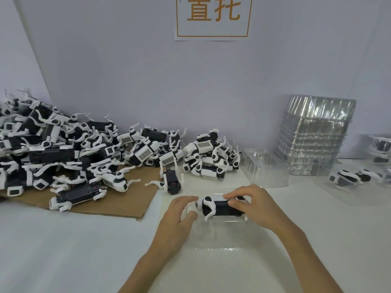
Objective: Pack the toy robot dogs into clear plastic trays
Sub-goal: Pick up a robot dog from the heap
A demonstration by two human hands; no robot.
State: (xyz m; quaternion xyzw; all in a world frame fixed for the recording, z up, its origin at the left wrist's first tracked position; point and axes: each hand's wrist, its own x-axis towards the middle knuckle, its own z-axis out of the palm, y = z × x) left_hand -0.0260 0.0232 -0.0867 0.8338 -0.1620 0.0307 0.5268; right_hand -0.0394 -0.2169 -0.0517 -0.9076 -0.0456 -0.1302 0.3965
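Head view: I note a wall sign (212, 17) in orange, top cropped; the second character reads 托. The toy robot dog (220, 207) lies in the clear tray (213, 240). The left hand (179, 212) pinches its head end and the right hand (251, 201) grips its rear.

White table (63, 250). Brown cardboard sheet (131, 201) lies flat on the table's left half, with a ragged front edge. Pale wall (148, 70) rises behind the table. White paper sign (212, 28) with orange border and characters hangs above the table's middle.
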